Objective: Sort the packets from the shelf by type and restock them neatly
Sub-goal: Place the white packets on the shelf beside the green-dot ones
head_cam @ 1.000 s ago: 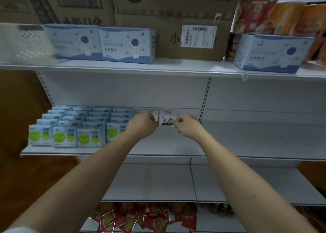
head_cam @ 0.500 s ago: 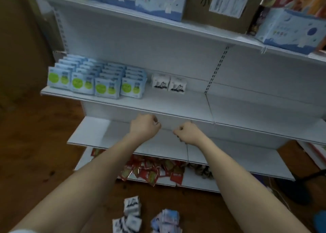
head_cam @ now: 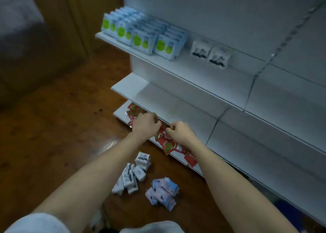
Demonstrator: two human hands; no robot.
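Observation:
Rows of blue packets with green circles [head_cam: 144, 33] stand at the left of the upper shelf [head_cam: 202, 77]. Two white packets with black print [head_cam: 210, 53] stand side by side to their right. Loose red packets [head_cam: 167, 144] lie scattered on the bottom shelf. On the floor lie a pile of white packets [head_cam: 134, 176] and a pile of pink and pale blue packets [head_cam: 163, 193]. My left hand [head_cam: 145, 125] and my right hand [head_cam: 180, 133] hover close together in front of the red packets, fingers curled, with nothing seen in them.
The white shelving unit runs from the centre to the right, and its middle shelf [head_cam: 176, 105] is bare. The brown wooden floor [head_cam: 53, 135] spreads to the left. A brown door or panel [head_cam: 84, 17] stands behind the shelf's left end.
Both hands have let go of the two white packets on the upper shelf and dropped to the bottom shelf. The view has tilted down, and the floor piles now show.

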